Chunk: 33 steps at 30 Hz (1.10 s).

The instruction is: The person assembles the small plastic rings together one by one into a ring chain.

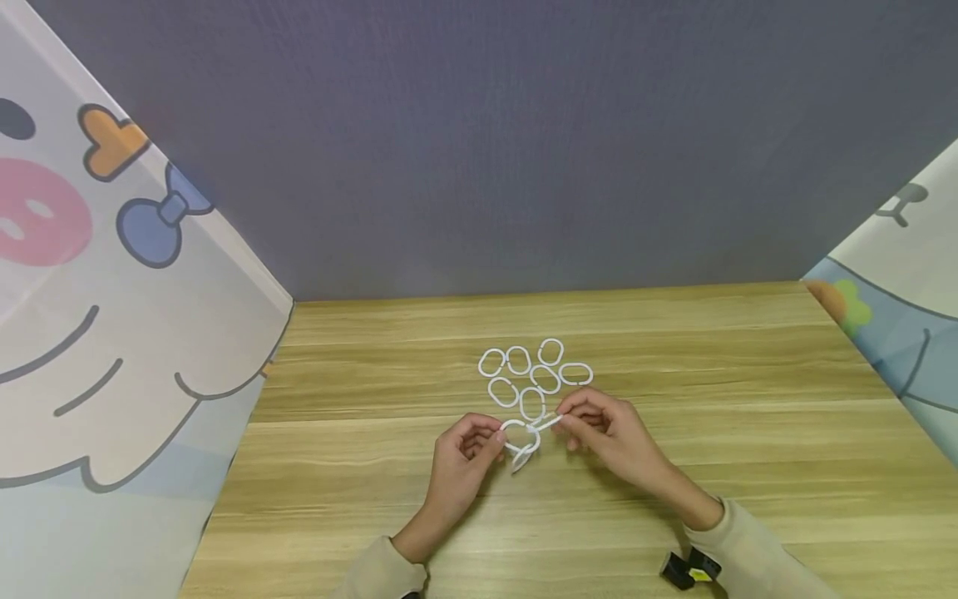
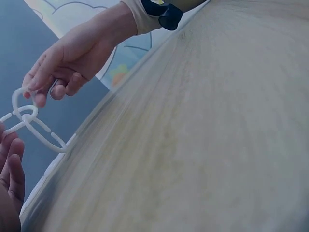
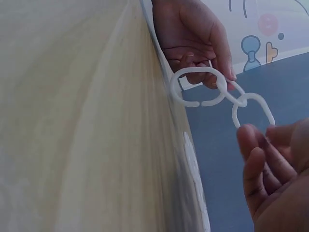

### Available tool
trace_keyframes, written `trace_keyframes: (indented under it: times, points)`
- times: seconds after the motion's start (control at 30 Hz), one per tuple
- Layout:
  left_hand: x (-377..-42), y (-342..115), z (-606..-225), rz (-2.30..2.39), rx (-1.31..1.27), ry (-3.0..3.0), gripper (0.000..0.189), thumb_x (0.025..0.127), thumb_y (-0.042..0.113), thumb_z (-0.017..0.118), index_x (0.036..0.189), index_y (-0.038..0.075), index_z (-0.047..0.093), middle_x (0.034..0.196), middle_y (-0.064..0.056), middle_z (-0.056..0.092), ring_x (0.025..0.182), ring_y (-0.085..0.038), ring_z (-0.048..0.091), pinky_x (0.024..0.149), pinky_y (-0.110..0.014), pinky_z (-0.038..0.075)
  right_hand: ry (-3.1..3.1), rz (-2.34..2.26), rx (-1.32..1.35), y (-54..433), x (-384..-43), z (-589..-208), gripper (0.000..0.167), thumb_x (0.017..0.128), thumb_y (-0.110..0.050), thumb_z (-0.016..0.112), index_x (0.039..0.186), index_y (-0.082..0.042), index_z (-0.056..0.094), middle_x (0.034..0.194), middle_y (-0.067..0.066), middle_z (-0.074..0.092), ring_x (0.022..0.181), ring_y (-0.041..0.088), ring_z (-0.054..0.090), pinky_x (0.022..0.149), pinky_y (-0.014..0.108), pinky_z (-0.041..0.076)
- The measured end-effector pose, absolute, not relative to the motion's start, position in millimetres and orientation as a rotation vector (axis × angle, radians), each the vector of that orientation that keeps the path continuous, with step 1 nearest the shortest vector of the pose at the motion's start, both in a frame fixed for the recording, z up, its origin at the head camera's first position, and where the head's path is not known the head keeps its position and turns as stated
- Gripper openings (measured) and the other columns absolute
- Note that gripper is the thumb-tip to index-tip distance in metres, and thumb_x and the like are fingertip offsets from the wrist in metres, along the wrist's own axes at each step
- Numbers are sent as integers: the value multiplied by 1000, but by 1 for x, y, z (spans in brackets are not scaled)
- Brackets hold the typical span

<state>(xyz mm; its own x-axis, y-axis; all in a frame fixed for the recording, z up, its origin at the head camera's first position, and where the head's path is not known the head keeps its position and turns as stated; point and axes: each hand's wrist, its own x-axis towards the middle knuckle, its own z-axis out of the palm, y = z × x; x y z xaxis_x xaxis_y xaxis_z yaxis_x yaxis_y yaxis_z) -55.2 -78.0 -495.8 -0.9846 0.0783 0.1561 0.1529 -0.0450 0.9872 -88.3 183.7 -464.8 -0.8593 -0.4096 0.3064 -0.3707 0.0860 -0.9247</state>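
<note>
Joined white links (image 3: 223, 87) sit between left fingers (image 3: 223, 55) and right fingers (image 3: 247, 139), each pinching one.

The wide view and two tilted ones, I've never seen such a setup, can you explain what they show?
There's no machine, just somebody working bare-handed. The wide picture comes from a head-worn camera looking forward and down; the tilted ones come from wrist-worn cameras, left and right. Seven loose white, oval, plastic-looking rings lie on a tan wood-grain table. The left hand pinches one matching white ring; the right hand pinches a second ring, joined to it; a third ring is linked to the left hand's ring.
</note>
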Motion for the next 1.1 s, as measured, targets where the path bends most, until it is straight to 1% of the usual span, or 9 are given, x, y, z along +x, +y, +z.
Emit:
trace_keyframes:
  times: [0.17,0.2,0.33,0.43,0.47,0.67,0.73,0.87,1.1]
  points:
    - [-55,-79,-495,-2241,-267,-2114,12,101,-4,76,109,-10,71,94,-27,75,77,-13,72,72,-26,64,2264,-1974,-796,186,-90,-467,17,102,13,67,116,5,72,106,29,78,71,27,75,54,31,60]
    - [-55,-79,-495,-2241,-278,-2113,12,101,-4,76,109,-10,71,94,-27,75,77,-13,73,72,-26,64,2262,-1990,-788,186,-91,-467,15,103,13,67,115,5,72,106,28,78,70,26,74,53,30,59]
    - [-54,-80,-495,-2234,-338,-2131,11,100,-4,76,107,-9,69,96,-28,76,82,-10,73,71,-21,61,2262,-2048,-737,186,-92,-468,11,102,13,69,109,6,72,98,15,81,66,20,70,59,28,60]
    - [-54,-80,-495,-2223,-371,-2157,10,99,-5,75,106,-8,69,98,-27,77,85,-9,73,68,-17,56,2240,-2083,-673,185,-92,-466,9,100,14,70,108,7,70,93,7,81,64,15,68,56,25,57]
    - [-54,-80,-495,-2220,-379,-2165,9,99,-5,75,105,-7,69,98,-26,77,86,-8,73,67,-17,55,2224,-2097,-656,185,-92,-465,11,100,14,70,110,10,68,93,7,81,64,14,68,56,25,58]
    - [-54,-80,-496,-2183,-433,-2242,10,97,-3,78,104,-5,71,103,-22,76,86,-6,68,64,-16,50,2187,-2111,-551,183,-90,-460,36,101,13,71,134,18,58,93,9,82,65,18,74,46,20,47]
    - [-54,-80,-496,-2148,-467,-2281,11,95,-3,79,103,-3,72,106,-21,75,87,-6,67,63,-15,49,2208,-2087,-533,183,-90,-459,35,101,12,71,133,18,61,94,11,82,65,19,74,43,22,45]
    - [-54,-79,-496,-2083,-527,-2347,13,94,-4,81,103,0,73,109,-18,76,90,-8,67,64,-15,48,2247,-2058,-532,182,-88,-458,23,100,13,70,122,19,66,97,19,81,64,20,74,41,29,47]
    - [-54,-80,-490,-1996,-585,-2372,19,90,-7,79,104,6,75,107,-10,75,91,-8,68,64,-18,51,2216,-2078,-566,181,-83,-457,16,102,13,66,117,18,65,101,24,81,62,17,73,38,33,44]
